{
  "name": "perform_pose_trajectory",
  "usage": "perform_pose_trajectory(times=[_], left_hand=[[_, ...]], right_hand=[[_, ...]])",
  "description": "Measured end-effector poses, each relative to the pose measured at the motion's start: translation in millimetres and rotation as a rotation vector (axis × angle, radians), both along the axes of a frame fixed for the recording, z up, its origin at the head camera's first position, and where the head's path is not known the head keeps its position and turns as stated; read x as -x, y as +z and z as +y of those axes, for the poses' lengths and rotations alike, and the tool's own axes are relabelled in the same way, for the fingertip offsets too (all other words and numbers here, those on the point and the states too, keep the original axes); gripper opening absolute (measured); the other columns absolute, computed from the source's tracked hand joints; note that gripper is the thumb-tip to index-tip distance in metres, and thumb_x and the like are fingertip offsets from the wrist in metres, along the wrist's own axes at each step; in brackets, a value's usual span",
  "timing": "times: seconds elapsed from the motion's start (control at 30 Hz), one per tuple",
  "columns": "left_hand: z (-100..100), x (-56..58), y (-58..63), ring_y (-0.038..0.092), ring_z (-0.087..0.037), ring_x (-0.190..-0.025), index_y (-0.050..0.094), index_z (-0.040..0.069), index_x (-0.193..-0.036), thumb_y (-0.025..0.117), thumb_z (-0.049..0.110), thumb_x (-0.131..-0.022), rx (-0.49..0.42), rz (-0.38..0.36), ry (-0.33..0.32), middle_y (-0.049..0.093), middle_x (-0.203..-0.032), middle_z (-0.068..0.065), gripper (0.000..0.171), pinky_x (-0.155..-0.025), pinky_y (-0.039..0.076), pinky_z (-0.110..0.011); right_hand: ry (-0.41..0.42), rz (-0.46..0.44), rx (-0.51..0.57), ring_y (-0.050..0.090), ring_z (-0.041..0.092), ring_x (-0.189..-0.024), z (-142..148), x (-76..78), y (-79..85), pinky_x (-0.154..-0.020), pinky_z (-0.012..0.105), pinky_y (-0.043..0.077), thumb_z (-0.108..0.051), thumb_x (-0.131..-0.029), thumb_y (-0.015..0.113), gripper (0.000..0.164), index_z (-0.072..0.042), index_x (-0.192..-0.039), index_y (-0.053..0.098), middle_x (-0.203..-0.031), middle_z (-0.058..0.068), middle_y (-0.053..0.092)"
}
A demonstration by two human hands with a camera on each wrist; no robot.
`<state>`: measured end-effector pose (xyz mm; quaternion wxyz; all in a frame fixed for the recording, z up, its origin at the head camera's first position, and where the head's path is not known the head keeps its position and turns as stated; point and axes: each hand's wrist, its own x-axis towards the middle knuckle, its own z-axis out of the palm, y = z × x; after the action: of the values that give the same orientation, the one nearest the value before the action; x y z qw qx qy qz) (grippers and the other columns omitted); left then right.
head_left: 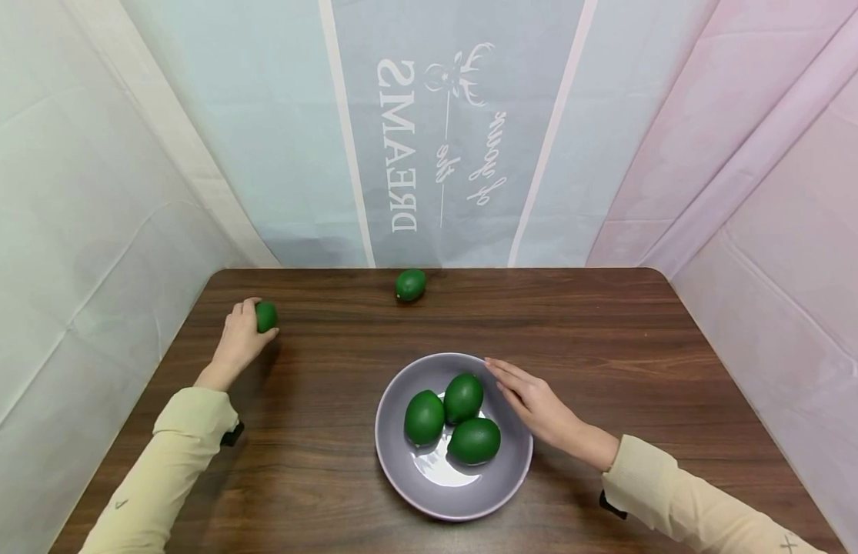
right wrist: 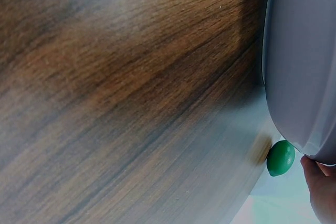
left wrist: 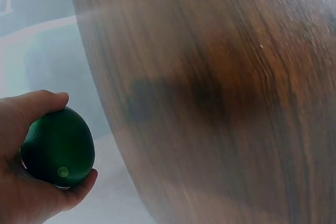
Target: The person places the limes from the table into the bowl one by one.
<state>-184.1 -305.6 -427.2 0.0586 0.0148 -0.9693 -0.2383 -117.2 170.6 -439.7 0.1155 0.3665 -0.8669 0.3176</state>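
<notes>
At the table's far left, my left hand (head_left: pixel 243 332) grips a green lime (head_left: pixel 266 316) between thumb and fingers. The left wrist view shows that lime (left wrist: pixel 60 148) with its pale stem spot facing the camera. A grey-purple bowl (head_left: pixel 392 462) stands near the front middle, with three green limes inside: one at left (head_left: pixel 424 418), one at the back (head_left: pixel 464 398) and one at front right (head_left: pixel 475 441). My right hand (head_left: pixel 539 408) rests along the bowl's right rim with fingers extended. In the right wrist view, its fingertips touch the bowl's outer wall (right wrist: pixel 299 61).
Another green lime (head_left: pixel 411 285) lies at the back edge of the dark wooden table (head_left: pixel 609 331). Behind the table hangs a pale cloth (head_left: pixel 456 231) with white lettering, and light sheets (head_left: pixel 68 269) flank both sides.
</notes>
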Motion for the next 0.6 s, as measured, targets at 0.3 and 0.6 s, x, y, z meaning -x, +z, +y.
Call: perform_pose_trajectory(times=[0.3,0.6], left_hand=[[12,-1.7,5.4,0.037,-0.053,-0.101,0.028,-0.013,-0.130,0.063,0.008,-0.083,-0.011,0.055,-0.058,0.035,-0.119,-0.039,0.063,-0.077,0.039,-0.061],[25,-4.8,12.6,0.037,-0.051,-0.102,0.029,-0.012,-0.131,0.064,0.008,-0.083,-0.011,0.062,-0.106,0.036,-0.119,-0.036,0.063,-0.078,0.039,-0.060]], right_hand=[[0.000,-0.005,-0.004,0.051,0.030,-0.115,0,-0.5,0.0,-0.087,0.044,0.047,0.004,-0.085,0.057,0.039,0.003,-0.124,0.054,-0.128,0.014,0.053],[0.002,-0.003,0.003,0.051,0.030,-0.115,1,-0.6,-0.6,-0.087,0.044,0.047,0.004,-0.086,0.057,0.038,0.003,-0.124,0.054,-0.127,0.014,0.053]])
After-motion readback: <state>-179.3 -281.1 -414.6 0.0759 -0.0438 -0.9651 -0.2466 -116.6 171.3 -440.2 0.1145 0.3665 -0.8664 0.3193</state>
